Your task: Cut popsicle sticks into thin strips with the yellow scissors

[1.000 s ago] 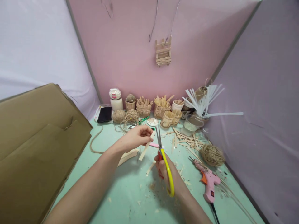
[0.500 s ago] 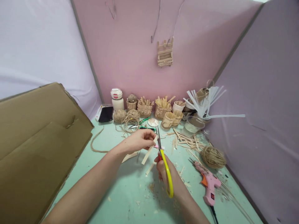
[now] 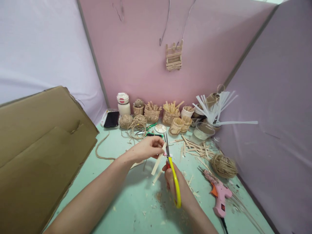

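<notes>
In the middle of the head view, my left hand [image 3: 154,147] pinches a flat pale wooden strip [image 3: 157,164] near its upper end, and the strip slants down toward me. My right hand [image 3: 172,177] grips yellow-handled scissors [image 3: 177,185], whose blades point away from me, slightly parted, just right of the strip. Whether the blades touch the strip I cannot tell. Another pale strip [image 3: 157,177] lies on the green table below my hands, among small wood scraps.
A pink glue gun [image 3: 220,195] and a twine ball [image 3: 224,165] lie at right, near a pile of wooden strips [image 3: 197,148]. Small woven baskets [image 3: 152,114] of strips line the back. A cardboard sheet [image 3: 46,156] leans in from the left; a phone [image 3: 111,119] lies back left.
The lower end of the strip in my left hand has shifted slightly right and down. Both hands keep their grips, and the whole view has shifted a little.
</notes>
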{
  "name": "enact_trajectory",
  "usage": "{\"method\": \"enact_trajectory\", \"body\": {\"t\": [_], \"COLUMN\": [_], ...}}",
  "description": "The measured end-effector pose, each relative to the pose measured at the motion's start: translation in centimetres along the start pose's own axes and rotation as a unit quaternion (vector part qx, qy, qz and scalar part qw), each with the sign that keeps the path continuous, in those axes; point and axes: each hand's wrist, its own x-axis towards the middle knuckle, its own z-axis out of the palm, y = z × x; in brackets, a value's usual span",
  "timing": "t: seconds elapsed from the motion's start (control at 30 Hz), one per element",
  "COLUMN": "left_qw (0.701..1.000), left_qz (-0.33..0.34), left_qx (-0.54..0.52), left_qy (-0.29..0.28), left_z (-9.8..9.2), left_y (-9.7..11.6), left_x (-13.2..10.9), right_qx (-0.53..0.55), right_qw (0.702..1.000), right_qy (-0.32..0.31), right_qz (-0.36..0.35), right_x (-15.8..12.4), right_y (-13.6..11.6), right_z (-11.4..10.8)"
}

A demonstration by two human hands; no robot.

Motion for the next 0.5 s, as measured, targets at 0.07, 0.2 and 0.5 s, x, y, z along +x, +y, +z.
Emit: {"method": "enact_trajectory", "body": {"t": [0.07, 0.2, 0.5], "left_qw": [1.0, 1.0, 1.0], "left_qz": [-0.002, -0.006, -0.023], "left_qx": [-0.002, -0.005, -0.012], "left_qy": [-0.001, -0.007, -0.01], "left_z": [0.0, -0.02, -0.06], "left_y": [0.02, 0.05, 0.46], "left_x": [0.0, 0.02, -0.22], "right_qx": [0.002, 0.003, -0.004], "right_qw": [1.0, 1.0, 1.0], "right_qy": [0.0, -0.001, -0.009], "right_qz": [0.006, 0.02, 0.021], "right_x": [-0.09, -0.19, -0.21], "right_y": [-0.14, -0.11, 0.18], "right_z": [0.02, 0.01, -0.05]}}
